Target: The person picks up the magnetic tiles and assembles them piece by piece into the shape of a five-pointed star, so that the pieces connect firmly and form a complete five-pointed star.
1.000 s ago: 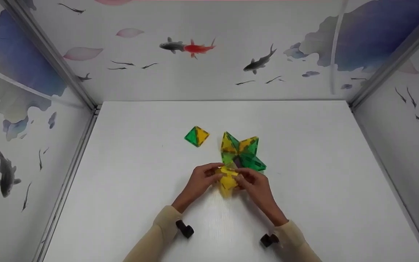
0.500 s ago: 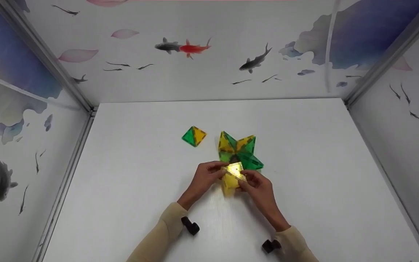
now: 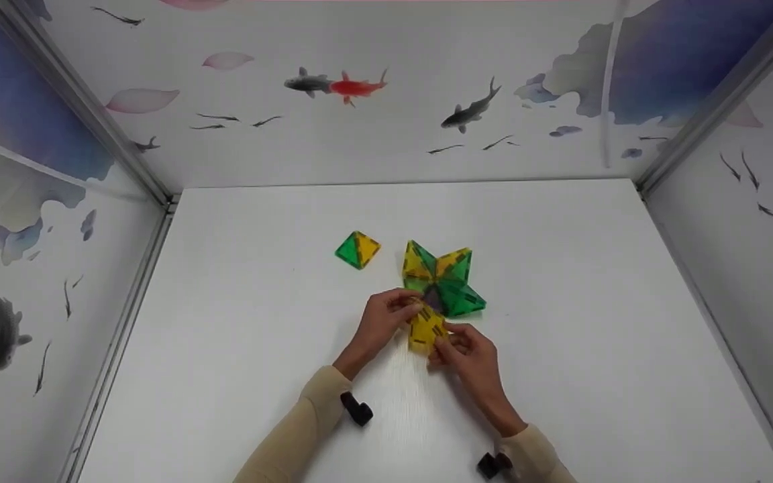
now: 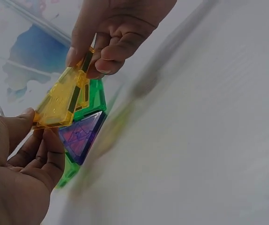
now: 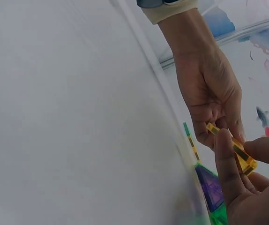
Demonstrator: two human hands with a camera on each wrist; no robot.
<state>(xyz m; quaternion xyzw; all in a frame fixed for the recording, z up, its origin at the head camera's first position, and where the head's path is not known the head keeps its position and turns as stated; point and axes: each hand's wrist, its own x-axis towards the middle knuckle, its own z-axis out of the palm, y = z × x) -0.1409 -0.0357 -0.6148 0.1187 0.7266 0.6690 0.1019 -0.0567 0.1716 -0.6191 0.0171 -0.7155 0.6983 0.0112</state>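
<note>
My left hand (image 3: 380, 322) pinches the upper left corner of yellow magnetic tiles (image 3: 427, 329) between thumb and fingers. At their lower right edge, my right hand (image 3: 475, 365) pinches them too. The left wrist view shows a yellow triangle tile (image 4: 59, 103) at the front with more yellow behind it, both hands at its ends. Just beyond the hands lies a star-like build of green and yellow magnetic tiles (image 3: 460, 298), its points raised. A purple triangle tile (image 4: 80, 136) sits at its near side, partly hidden by the held tiles in the head view.
To the left of the star-like build stands a small green and yellow tile pyramid (image 3: 358, 250). All of it lies on a white table (image 3: 259, 268) with walls on three sides, printed with fish and petals. A black device (image 3: 357, 409) is on the left wrist.
The yellow tiles have been turned in the hands, and their bright glare is gone. My right hand has shifted slightly toward me. The star-like build and pyramid stay in place.
</note>
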